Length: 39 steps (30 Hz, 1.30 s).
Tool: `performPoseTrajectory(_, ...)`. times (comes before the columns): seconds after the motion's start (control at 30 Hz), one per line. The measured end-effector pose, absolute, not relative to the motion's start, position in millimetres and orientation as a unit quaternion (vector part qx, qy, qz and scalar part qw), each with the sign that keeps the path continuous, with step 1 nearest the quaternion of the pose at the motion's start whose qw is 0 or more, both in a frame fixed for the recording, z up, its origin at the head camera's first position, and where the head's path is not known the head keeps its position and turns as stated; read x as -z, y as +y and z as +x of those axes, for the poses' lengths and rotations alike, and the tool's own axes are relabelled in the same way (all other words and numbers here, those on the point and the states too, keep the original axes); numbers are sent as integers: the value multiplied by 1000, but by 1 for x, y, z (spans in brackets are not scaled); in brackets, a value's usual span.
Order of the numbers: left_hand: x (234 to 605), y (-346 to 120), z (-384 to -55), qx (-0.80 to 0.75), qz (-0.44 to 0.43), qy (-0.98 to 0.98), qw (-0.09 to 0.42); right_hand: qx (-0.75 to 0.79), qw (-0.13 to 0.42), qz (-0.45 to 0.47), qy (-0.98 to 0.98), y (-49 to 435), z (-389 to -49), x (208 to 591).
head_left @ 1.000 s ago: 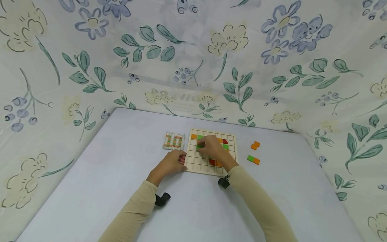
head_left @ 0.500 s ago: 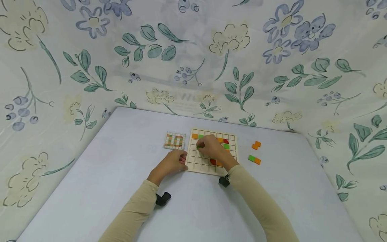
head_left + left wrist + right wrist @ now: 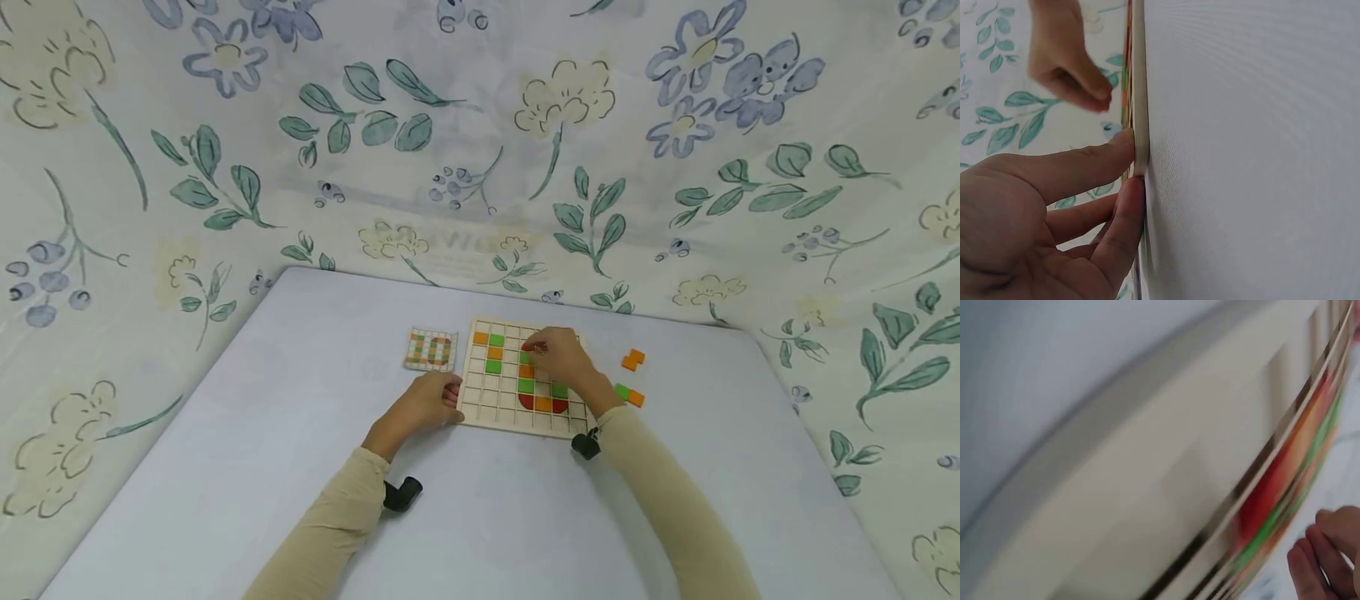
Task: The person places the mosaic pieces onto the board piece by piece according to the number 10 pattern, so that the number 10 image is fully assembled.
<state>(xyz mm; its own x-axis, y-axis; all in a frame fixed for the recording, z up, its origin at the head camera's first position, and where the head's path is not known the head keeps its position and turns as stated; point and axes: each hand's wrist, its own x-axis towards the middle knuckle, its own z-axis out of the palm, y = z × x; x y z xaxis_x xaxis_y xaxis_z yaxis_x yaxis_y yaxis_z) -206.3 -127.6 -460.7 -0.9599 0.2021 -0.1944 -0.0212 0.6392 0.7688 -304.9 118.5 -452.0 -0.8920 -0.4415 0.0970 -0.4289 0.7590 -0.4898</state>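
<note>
A wooden grid board (image 3: 483, 404) lies on the table with orange, green and red tiles in several cells. My left hand (image 3: 426, 400) grips its near left corner; in the left wrist view the thumb lies over the board's edge (image 3: 1140, 81) and a finger against its side. Over the right part of the board, my right hand (image 3: 561, 360) hovers with loosely bent fingers and nothing visible in them, hiding some tiles. A green tile (image 3: 492, 367) sits in the left part, below an orange tile (image 3: 495, 353).
A small pattern card (image 3: 431, 350) with a coloured grid lies left of the board. To the right are loose orange tiles (image 3: 633, 360) and a green tile (image 3: 622, 392) beside an orange one. Floral cloth (image 3: 465, 167) rises behind the white table (image 3: 337, 333).
My right hand has left the green tile in the board's left part and moved right across the board. The left hand has stayed at the corner.
</note>
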Motion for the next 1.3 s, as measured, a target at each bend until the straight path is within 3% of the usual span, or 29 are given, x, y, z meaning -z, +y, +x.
performPoseTrajectory(0.17, 460, -128, -206, -426, 52, 894, 128, 234, -17, -176, 956, 168, -318, 455)
performPoseTrajectory(0.47, 459, -128, -205, -426, 53, 894, 130, 218, 42, -59, 973, 228, -315, 451)
performPoseTrajectory(1.3, 458, -128, -205, -427, 52, 893, 133, 242, 69, -77, 965, 262, -309, 455)
